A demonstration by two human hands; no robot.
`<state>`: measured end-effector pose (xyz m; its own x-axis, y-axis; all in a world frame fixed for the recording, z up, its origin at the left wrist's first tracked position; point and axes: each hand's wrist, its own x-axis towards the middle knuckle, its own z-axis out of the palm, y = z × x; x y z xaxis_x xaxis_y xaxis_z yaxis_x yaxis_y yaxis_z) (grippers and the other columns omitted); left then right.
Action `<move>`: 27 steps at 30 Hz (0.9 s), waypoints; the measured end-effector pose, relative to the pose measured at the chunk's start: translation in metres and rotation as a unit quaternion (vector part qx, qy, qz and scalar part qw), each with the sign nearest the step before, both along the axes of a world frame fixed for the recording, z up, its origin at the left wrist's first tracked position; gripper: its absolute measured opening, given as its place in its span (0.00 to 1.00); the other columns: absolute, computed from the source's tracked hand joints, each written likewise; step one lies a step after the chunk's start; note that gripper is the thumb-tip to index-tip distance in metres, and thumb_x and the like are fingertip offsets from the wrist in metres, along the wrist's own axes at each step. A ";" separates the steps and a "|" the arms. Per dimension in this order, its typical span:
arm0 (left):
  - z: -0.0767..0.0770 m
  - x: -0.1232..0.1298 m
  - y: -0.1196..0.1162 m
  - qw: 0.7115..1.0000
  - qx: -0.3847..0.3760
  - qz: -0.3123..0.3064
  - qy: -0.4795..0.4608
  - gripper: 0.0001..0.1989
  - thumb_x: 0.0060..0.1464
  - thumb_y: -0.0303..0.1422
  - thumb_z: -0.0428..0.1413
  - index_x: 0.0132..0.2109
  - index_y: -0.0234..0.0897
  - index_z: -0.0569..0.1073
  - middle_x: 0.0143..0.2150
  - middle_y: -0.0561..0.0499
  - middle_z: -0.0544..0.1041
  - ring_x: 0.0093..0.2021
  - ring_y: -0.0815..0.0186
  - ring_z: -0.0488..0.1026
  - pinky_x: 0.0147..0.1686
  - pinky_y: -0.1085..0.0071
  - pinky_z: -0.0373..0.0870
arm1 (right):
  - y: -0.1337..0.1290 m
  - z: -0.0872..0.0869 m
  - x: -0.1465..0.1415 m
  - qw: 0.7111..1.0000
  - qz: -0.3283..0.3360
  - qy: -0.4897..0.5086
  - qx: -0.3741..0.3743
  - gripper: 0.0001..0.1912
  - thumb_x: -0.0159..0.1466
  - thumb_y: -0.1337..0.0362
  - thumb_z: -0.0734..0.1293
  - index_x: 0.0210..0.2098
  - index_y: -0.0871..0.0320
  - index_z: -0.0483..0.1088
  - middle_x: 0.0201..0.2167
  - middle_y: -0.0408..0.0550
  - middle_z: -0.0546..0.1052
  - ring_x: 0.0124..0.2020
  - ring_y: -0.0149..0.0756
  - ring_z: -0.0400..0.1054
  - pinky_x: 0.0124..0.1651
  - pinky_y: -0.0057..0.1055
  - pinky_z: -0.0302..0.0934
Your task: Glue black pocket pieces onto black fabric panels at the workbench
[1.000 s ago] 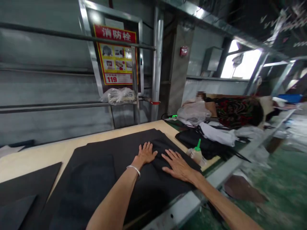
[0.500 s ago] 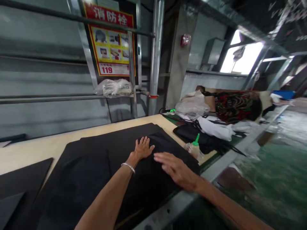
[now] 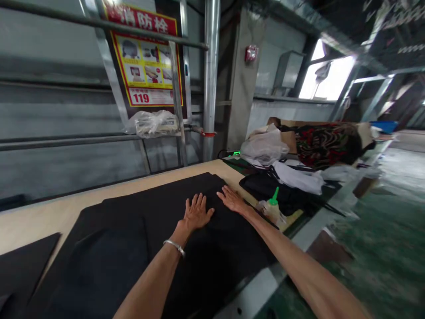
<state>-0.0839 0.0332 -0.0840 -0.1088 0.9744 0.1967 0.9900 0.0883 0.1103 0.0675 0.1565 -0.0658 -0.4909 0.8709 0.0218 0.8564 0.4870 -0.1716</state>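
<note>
Both palms lay spread flat on the black fabric [image 3: 139, 230], left hand [image 3: 195, 213] just beside the right hand [image 3: 232, 200]. The green-capped bottle [image 3: 272, 208] stood just right of the fabric's edge; a wide sweep could probably have tipped it.

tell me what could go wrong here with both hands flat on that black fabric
1. The right hand lies close to the green-capped bottle standing at the edge of the black fabric; a sideways sweep could tip it, and any spill might mark the cloth.
2. The fabric's near edge reaches the table's metal rim; pressing with the left hand could drag it over.
3. A dark pile lies just past the fabric's far corner and could snag.
</note>
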 end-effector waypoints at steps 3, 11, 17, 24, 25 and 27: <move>0.000 0.001 -0.003 1.000 0.016 0.002 0.000 0.33 0.66 0.47 0.40 0.70 0.30 0.55 0.72 0.42 0.53 0.72 0.51 0.49 0.68 0.43 0.50 | 0.007 0.003 0.003 0.999 -0.038 0.004 0.023 0.30 0.74 0.55 0.49 0.67 0.67 0.58 0.67 0.61 0.59 0.67 0.47 0.53 0.66 0.42 0.50; 0.002 0.002 -0.007 0.995 0.074 -0.001 -0.071 0.34 0.67 0.48 0.40 0.68 0.25 0.57 0.72 0.37 0.51 0.73 0.49 0.44 0.68 0.42 0.48 | 0.013 0.018 0.016 0.994 -0.086 0.007 0.071 0.18 0.70 0.63 0.57 0.51 0.63 0.74 0.54 0.61 0.72 0.56 0.49 0.65 0.53 0.37 0.61; -0.002 -0.008 -0.007 0.954 0.224 0.017 -0.200 0.28 0.69 0.43 0.39 0.68 0.31 0.56 0.71 0.40 0.55 0.72 0.54 0.48 0.68 0.51 0.53 | 0.022 0.041 0.017 0.997 -0.035 0.031 0.065 0.14 0.68 0.67 0.61 0.48 0.63 0.74 0.49 0.57 0.75 0.52 0.42 0.68 0.50 0.30 0.59; 0.008 -0.013 -0.015 0.924 0.326 0.021 -0.201 0.22 0.68 0.36 0.41 0.63 0.33 0.63 0.66 0.39 0.64 0.69 0.55 0.57 0.66 0.51 0.57 | 0.019 0.083 0.031 0.993 0.042 0.102 0.037 0.11 0.66 0.65 0.61 0.38 0.64 0.74 0.39 0.53 0.77 0.39 0.34 0.69 0.41 0.24 0.58; 0.011 -0.016 -0.020 0.927 0.323 0.019 -0.192 0.21 0.68 0.36 0.42 0.63 0.33 0.64 0.66 0.39 0.65 0.68 0.55 0.58 0.66 0.51 0.58 | 0.015 0.087 0.035 0.992 0.046 0.115 0.028 0.12 0.66 0.64 0.61 0.35 0.64 0.74 0.36 0.51 0.77 0.36 0.33 0.69 0.39 0.24 0.59; 0.019 -0.030 -0.035 0.937 0.307 0.018 -0.165 0.21 0.67 0.35 0.43 0.62 0.34 0.65 0.65 0.39 0.66 0.68 0.53 0.58 0.65 0.50 0.58 | 0.000 0.091 0.043 0.988 0.049 0.148 0.017 0.13 0.65 0.61 0.63 0.30 0.63 0.74 0.31 0.49 0.77 0.32 0.32 0.68 0.38 0.25 0.60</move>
